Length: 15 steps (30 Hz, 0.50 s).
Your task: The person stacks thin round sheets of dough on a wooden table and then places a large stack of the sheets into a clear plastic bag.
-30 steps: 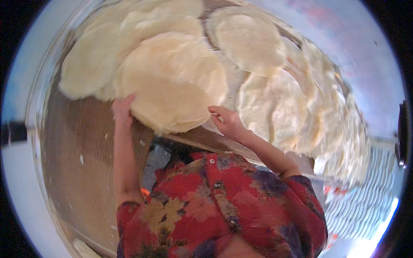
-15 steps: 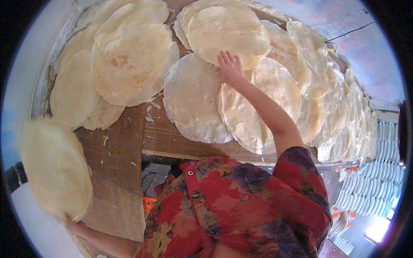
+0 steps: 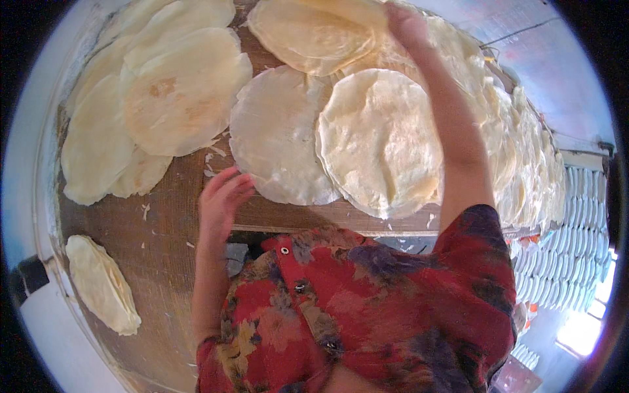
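Right hand (image 3: 407,26): one, reaching far out to the right edge of the round sheet; fingers blurred and partly hidden, so how open they are, or whether they grip, cannot be told.
Left hand (image 3: 223,200): one, fingers loosely curled, nothing seen in its grasp; it's just beside the greyish disc, contact unclear.
Round sheet (image 3: 314,39): one on top, far centre, lying beyond the two nearer discs.
Nearer discs: two, a greyish disc (image 3: 278,141) on the left, a wrinkled disc (image 3: 383,144) overlapping its right edge.
Left pile (image 3: 173,98): at least four sheets, overlapping, one browned in patches.
Right pile (image 3: 517,150): many, too crowded to count.
Folded bundle (image 3: 103,285): one, alone at far left on the brown tabletop (image 3: 160,249).
Shirt (image 3: 393,295): one, red and flowered, three snaps showing.
Cable (image 3: 521,31): one, dark, on the far wall.
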Each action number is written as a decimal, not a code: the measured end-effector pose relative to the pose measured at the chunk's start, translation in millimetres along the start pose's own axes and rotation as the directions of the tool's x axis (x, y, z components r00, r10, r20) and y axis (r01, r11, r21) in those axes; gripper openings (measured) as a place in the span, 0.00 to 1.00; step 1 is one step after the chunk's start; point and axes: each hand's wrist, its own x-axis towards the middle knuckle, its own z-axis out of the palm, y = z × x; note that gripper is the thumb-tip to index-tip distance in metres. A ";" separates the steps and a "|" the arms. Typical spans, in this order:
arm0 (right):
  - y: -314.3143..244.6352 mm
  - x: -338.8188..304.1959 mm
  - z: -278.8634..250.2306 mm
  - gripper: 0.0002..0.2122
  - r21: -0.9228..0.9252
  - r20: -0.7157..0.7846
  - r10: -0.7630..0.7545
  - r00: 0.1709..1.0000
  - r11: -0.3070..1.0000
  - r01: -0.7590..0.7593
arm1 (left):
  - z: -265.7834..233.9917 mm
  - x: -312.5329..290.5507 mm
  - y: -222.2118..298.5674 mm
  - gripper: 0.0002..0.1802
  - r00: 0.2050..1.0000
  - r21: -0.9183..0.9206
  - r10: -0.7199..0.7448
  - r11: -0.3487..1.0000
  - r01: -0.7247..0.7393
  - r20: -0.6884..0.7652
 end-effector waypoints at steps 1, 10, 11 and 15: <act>23.4 -4.5 -37.2 0.09 0.075 -0.209 0.025 0.978 0.997 -0.010 | 20.0 11.5 -11.6 0.18 0.988 -0.036 -0.091 0.995 0.096 0.126; -52.1 -230.7 -124.4 0.13 0.120 -0.078 -0.293 0.953 0.946 0.301 | 84.3 63.9 -98.9 0.20 0.795 0.068 -0.496 0.860 0.506 0.349; -62.4 -263.8 -98.2 0.13 0.210 0.010 -0.227 0.974 0.953 0.220 | 90.7 66.1 -100.0 0.20 0.786 0.100 -0.512 0.853 0.512 0.346; -113.9 -339.4 -53.2 0.19 0.333 0.301 -0.104 0.948 0.943 -0.002 | 99.7 72.7 -94.6 0.20 0.745 0.118 -0.542 0.832 0.543 0.389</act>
